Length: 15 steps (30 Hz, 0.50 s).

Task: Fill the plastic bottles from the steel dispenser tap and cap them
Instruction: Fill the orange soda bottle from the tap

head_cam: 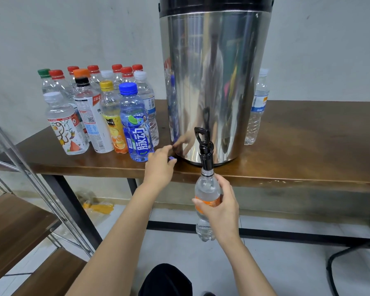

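A big steel dispenser (pixel 214 82) stands on the brown table (pixel 308 146), its black tap (pixel 205 150) jutting over the front edge. My right hand (pixel 220 208) grips a clear bottle with an orange label (pixel 206 189) and holds its open neck right under the tap spout. My left hand (pixel 159 167) rests on the table edge beside the dispenser's base, fingers curled round a small dark blue cap (pixel 171 160). Whether water runs from the tap I cannot tell.
Several capped bottles (pixel 98 107) crowd the table's left part, a blue-capped one (pixel 135 122) closest to my left hand. One clear bottle (pixel 257 107) stands right of the dispenser. A metal-framed wooden shelf (pixel 19 221) sits at lower left, a black cable (pixel 340 259) at lower right.
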### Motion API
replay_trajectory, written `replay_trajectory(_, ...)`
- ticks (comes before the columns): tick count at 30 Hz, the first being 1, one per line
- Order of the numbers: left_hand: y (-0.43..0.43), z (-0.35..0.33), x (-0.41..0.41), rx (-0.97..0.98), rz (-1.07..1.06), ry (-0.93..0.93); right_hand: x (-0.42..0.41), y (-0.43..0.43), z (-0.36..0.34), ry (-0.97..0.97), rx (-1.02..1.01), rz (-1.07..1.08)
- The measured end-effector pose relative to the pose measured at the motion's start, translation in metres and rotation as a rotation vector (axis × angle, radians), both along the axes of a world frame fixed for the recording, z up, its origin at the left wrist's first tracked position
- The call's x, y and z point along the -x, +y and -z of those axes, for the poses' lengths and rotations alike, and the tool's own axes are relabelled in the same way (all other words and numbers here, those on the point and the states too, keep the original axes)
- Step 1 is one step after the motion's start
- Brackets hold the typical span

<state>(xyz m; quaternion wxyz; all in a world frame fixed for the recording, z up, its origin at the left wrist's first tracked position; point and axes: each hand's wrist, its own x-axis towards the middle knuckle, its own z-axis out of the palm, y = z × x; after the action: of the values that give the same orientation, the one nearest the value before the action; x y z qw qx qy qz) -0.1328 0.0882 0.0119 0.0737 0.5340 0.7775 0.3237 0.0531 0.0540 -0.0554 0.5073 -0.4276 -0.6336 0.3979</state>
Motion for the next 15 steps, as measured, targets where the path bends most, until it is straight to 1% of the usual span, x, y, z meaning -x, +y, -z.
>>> replay_trajectory(3, 0.003, 0.0, -0.005, 0.036, -0.019, 0.069, -0.001, -0.001, -0.001, -0.001, 0.004, -0.004)
replay_trajectory(5, 0.004, 0.003, -0.003, 0.009, -0.033, 0.043, -0.002, -0.001, -0.001, -0.008, 0.011, -0.012)
replay_trajectory(11, -0.005, 0.011, -0.001, -0.161, -0.053, -0.112, -0.002, -0.001, 0.004, -0.041, 0.036, -0.011)
replay_trajectory(13, -0.016, 0.011, -0.005, -0.265, -0.053, -0.207, -0.001, -0.001, 0.008, -0.063, 0.045, -0.022)
replay_trajectory(15, -0.029, 0.01, -0.009, -0.318, -0.039, -0.348, 0.001, -0.004, 0.012, -0.083, 0.051, -0.032)
